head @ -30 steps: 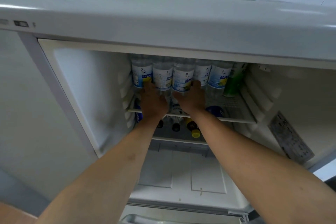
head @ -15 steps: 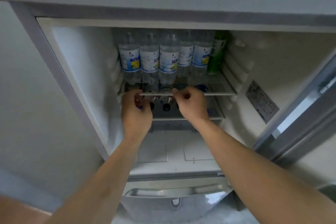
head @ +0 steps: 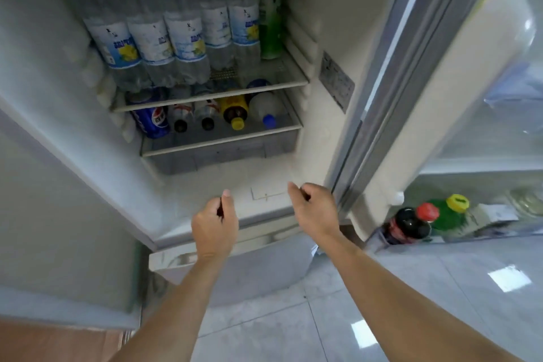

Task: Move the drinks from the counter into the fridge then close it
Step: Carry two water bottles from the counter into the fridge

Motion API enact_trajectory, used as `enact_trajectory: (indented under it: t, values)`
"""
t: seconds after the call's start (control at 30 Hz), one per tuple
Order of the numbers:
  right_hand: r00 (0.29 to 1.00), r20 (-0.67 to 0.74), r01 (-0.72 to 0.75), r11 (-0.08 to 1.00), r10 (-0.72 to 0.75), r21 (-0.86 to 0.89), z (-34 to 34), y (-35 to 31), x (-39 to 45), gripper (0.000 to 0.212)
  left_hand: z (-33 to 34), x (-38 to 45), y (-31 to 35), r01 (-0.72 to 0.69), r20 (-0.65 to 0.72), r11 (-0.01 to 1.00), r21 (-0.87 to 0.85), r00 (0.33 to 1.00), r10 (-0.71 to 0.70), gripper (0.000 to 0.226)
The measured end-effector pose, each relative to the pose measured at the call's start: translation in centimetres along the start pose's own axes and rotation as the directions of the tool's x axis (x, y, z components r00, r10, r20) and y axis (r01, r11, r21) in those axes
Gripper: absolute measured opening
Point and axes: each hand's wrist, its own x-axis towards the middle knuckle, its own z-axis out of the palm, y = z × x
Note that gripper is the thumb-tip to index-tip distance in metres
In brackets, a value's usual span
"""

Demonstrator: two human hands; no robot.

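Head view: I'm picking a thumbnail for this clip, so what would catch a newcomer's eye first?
First, the row of clear bottles with blue-and-yellow labels, upright on the upper shelf of the open fridge. Below them, a Pepsi can and several bottles lie on their sides, caps facing out. In front, the left hand and right hand hover empty, fingers loosely curled.

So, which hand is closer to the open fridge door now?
Right. The right hand hovers just beside the inner edge of the fridge door. The left hand is farther away, in front of the fridge's middle.
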Motion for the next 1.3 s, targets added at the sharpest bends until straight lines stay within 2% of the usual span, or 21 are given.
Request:
enact_trajectory:
  t: [0.2,0.27,0.37,0.47,0.53,0.6,0.63,0.67,0.8,0.9,1.0,1.2,1.3]
  values:
    - [0.962,-0.030,-0.273,0.961,0.272,-0.050,-6.6,10.6,-8.6,0.058,6.2,-9.7,1.2,0.024,0.268,0.996,0.091,0.962,-0.048,0.051]
    - [0.917,-0.074,-0.397,0.914,0.392,-0.078,-9.2,14.7,-12.1,0.056,8.1,-13.6,1.2,0.051,0.368,0.990,0.130,0.925,-0.096,0.052]
    - [0.807,-0.179,-0.582,0.810,0.563,-0.076,-13.5,20.6,-17.5,0.053,10.2,-19.1,0.2,0.061,0.488,0.966,0.251,0.854,-0.181,0.046]
    - [0.671,-0.231,-0.728,0.686,0.705,-0.020,-17.5,25.9,-23.3,0.047,11.2,-24.0,-1.3,0.077,0.645,0.940,0.333,0.708,-0.287,0.031]
    - [0.578,-0.237,-0.798,0.602,0.781,0.038,-19.8,28.5,-27.2,0.042,11.5,-26.4,-2.3,0.075,0.741,0.907,0.414,0.552,-0.383,0.019]
    - [0.480,-0.241,-0.853,0.513,0.843,0.096,-21.7,30.5,-30.8,0.041,11.2,-28.2,-3.3,0.063,0.793,0.859,0.508,0.355,-0.495,0.016]
    - [0.436,-0.235,-0.871,0.473,0.869,0.134,-22.6,31.3,-32.4,0.040,10.9,-28.9,-3.9,0.062,0.794,0.834,0.548,0.275,-0.542,0.016]
    - [0.393,-0.224,-0.885,0.433,0.892,0.169,-23.4,32.0,-33.9,0.040,10.6,-29.4,-4.5,0.056,0.784,0.812,0.580,0.230,-0.576,0.017]
    - [0.239,-0.173,-0.914,0.281,0.956,0.291,-25.9,33.0,-38.3,0.036,10.0,-29.3,-5.9,0.082,0.709,0.728,0.680,0.180,-0.682,0.017]
    - [0.134,-0.174,-0.878,0.199,0.975,0.436,-26.8,33.2,-41.0,0.030,10.7,-28.4,-6.6,0.052,0.675,0.690,0.722,0.169,-0.718,0.015]
    - [0.044,-0.168,-0.821,0.131,0.985,0.556,-26.8,33.4,-43.4,0.027,12.9,-27.2,-7.0,0.017,0.684,0.696,0.718,0.172,-0.709,0.013]
    - [-0.129,-0.117,-0.759,-0.022,0.985,0.651,-25.9,33.7,-48.1,0.027,20.3,-26.7,-2.9,-0.039,0.725,0.729,0.683,0.152,-0.672,0.014]
    - [-0.195,-0.059,-0.722,-0.102,0.979,0.684,-25.8,34.3,-49.9,0.028,25.5,-28.2,0.8,-0.022,0.783,0.786,0.618,0.103,-0.613,0.013]
